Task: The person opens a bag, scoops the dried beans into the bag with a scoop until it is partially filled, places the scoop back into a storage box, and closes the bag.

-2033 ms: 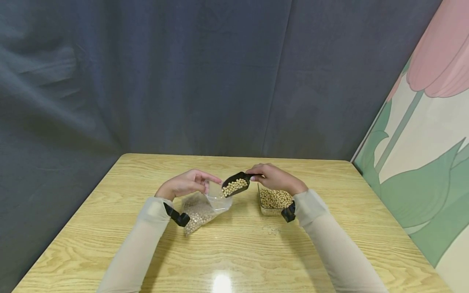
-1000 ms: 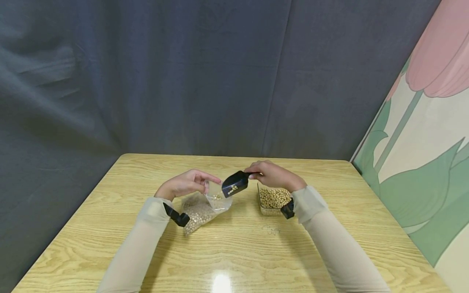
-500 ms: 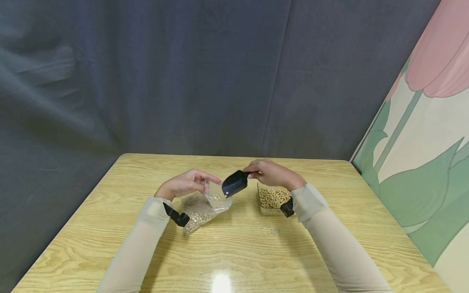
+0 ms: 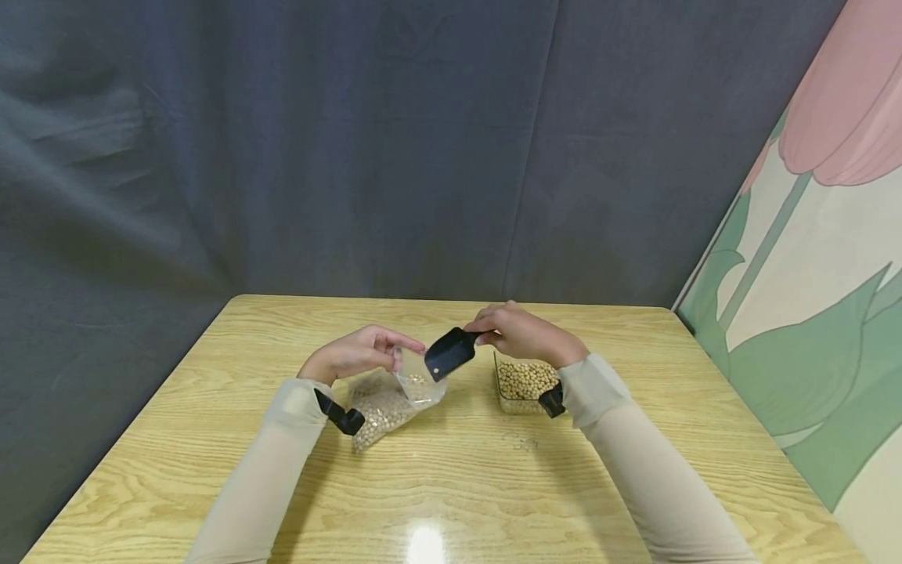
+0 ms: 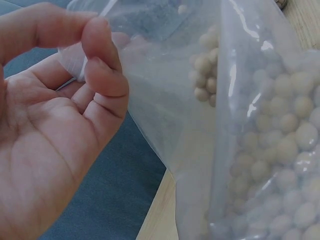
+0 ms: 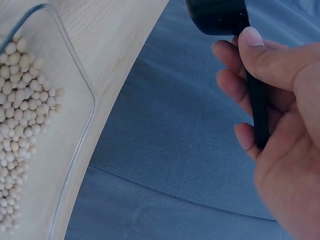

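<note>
My left hand (image 4: 358,356) pinches the mouth of a clear plastic bag (image 4: 384,407) between thumb and fingers, holding it spread. Many pale round soybeans (image 5: 287,140) fill the lower part of the bag, and a small cluster sits in a fold near the opening. With my right hand (image 4: 527,335) I grip a black scoop (image 4: 451,356) by its handle (image 6: 257,107). The scoop tilts down to the left, its lip right at the bag's mouth. One bean (image 4: 436,370) shows near that lip; the rest of its bowl is bare.
A clear rectangular container (image 4: 520,407) of soybeans stands on the wooden table (image 4: 465,486) below my right wrist. Small faint marks (image 4: 523,444) lie in front of it. A dark curtain (image 4: 395,157) hangs behind, with a flower mural (image 4: 810,313) at the right.
The scoop, heaped with beans two seconds ago, has tipped steeper over the bag and its beans have slid off, down to one. My right hand rose slightly; the left hand stayed put.
</note>
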Tool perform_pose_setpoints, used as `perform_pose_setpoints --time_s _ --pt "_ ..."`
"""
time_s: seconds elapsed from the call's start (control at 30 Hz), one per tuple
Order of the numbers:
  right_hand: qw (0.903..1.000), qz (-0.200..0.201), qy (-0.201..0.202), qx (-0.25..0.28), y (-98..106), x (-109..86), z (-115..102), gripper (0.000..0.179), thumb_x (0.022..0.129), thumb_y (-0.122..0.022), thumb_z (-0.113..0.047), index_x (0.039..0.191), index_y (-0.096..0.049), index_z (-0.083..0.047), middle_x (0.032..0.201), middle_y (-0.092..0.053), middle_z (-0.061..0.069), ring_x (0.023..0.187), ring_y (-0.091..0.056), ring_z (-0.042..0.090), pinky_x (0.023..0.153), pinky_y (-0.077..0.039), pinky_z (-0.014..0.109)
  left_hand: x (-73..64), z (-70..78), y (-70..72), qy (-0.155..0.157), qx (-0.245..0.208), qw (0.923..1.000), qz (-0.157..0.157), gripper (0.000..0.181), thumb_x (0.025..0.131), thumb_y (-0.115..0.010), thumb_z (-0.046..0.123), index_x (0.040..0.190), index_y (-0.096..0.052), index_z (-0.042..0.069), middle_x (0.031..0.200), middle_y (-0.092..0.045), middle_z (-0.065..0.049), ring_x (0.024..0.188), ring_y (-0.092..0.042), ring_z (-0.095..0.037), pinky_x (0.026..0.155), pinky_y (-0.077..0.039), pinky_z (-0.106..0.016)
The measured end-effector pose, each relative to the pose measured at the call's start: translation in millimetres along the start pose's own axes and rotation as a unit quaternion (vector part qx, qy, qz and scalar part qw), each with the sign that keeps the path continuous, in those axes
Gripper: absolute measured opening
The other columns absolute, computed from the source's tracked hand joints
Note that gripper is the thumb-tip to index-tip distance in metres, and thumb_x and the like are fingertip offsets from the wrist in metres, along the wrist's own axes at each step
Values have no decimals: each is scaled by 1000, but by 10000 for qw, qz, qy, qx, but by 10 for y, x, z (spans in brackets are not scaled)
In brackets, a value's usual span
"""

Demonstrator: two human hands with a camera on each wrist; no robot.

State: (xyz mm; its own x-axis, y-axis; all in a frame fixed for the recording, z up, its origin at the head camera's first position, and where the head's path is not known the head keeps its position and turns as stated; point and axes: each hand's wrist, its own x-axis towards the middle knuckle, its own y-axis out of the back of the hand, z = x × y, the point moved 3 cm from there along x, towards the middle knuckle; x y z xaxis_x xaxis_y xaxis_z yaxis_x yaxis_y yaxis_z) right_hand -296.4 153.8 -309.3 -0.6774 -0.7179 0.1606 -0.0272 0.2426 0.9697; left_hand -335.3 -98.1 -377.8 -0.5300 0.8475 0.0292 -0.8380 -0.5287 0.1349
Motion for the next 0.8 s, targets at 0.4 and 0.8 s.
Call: perform_pose_setpoints --time_s 0.4,0.8 --pt "9998 99 68 130 29 -18 -31 31 89 -65 -4 119 -68 -4 112 -70 9 106 -63 25 93 -42 48 -1 0 9 -21 52 10000 14 51 87 -50 -6 135 -40 -19 106 -67 3 74 -59 -6 75 -51 -25" --pt "9963 38 -285 814 -61 -121 120 30 94 -59 -7 123 -65 -5 115 -68 10 100 -64 20 83 -52 35 0 -35 34 73 296 9994 171 46 90 -48 -5 134 -43 -16 135 -48 -32 77 -56 -6 75 -50 -26"
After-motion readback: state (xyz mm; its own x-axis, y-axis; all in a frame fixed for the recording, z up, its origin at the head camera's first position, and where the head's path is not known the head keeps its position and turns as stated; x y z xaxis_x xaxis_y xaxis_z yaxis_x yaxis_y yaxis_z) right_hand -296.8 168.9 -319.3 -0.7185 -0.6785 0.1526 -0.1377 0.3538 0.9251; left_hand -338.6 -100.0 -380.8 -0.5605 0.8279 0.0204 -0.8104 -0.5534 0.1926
